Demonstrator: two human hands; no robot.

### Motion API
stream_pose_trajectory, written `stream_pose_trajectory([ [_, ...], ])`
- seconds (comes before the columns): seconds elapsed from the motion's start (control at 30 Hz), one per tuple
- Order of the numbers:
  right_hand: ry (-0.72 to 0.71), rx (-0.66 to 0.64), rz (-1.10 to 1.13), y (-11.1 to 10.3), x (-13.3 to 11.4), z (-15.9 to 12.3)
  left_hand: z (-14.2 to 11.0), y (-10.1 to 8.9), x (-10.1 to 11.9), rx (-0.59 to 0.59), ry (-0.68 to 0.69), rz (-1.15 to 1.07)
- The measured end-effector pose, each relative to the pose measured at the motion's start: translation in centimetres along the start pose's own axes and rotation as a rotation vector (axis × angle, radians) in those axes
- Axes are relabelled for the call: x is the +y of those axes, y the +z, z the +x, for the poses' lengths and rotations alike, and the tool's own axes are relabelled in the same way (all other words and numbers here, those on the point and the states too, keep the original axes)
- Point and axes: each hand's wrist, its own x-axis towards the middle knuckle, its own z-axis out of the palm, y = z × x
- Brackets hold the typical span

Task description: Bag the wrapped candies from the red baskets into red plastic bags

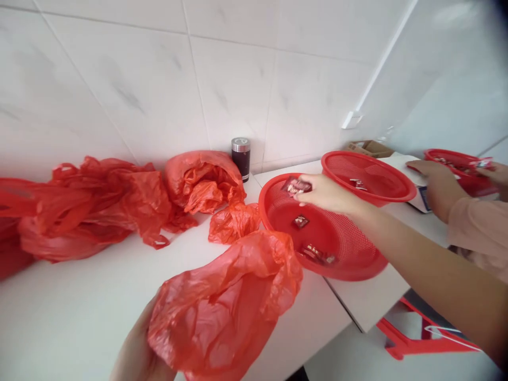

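My left hand (138, 344) grips a red plastic bag (226, 307) from its left side, the fingers hidden behind the film. The bag's mouth gapes toward a red mesh basket (359, 254). Over the far rim of that basket, my right hand (321, 193) pinches a small dark-red wrapped packet (297, 186); whether there is more than one is hard to see. Inside the basket lie another small packet (300, 221) and a little group of packets (315, 254) near the front wall.
Filled, tied red bags (99, 206) line the wall, beside a rolled red bag (204, 180) and a dark tumbler (241, 159). Right of my basket stands a second red basket (369, 177). A co-worker's hands (432, 177) work near a third basket (456, 156). A red stool (413, 344) stands below.
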Motion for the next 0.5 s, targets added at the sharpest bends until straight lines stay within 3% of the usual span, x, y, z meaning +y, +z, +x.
stream_pose_trajectory([
  [0.07, -0.104, -0.048, 0.173, -0.1, -3.6, -1.9, -0.1, 0.9, -0.2, 0.022, 0.021, -0.045],
  [0.13, -0.225, -0.179, 0.278, 1.7, -6.9, -3.8, -0.3, 1.8, -0.2, 0.005, 0.020, -0.079],
  [0.2, -0.353, -0.372, 0.208, 4.8, -9.3, -5.1, -0.5, 2.2, -0.1, -0.009, 0.029, -0.099],
  [0.27, -0.442, -0.424, 0.019, 7.7, -10.6, -5.3, -0.6, 1.9, 0.1, 0.000, 0.030, -0.111],
  [0.37, -0.474, -0.383, -0.027, 8.5, -10.4, -4.2, -0.5, 1.0, 0.4, 0.048, 0.035, -0.090],
  [0.43, -0.420, -0.254, 0.077, 6.7, -8.7, -3.2, -0.4, 0.4, 0.6, 0.077, 0.079, -0.048],
  [0.5, -0.290, -0.059, 0.076, 4.3, -5.5, -2.7, -0.5, -0.1, 0.7, 0.101, 0.124, -0.001],
])
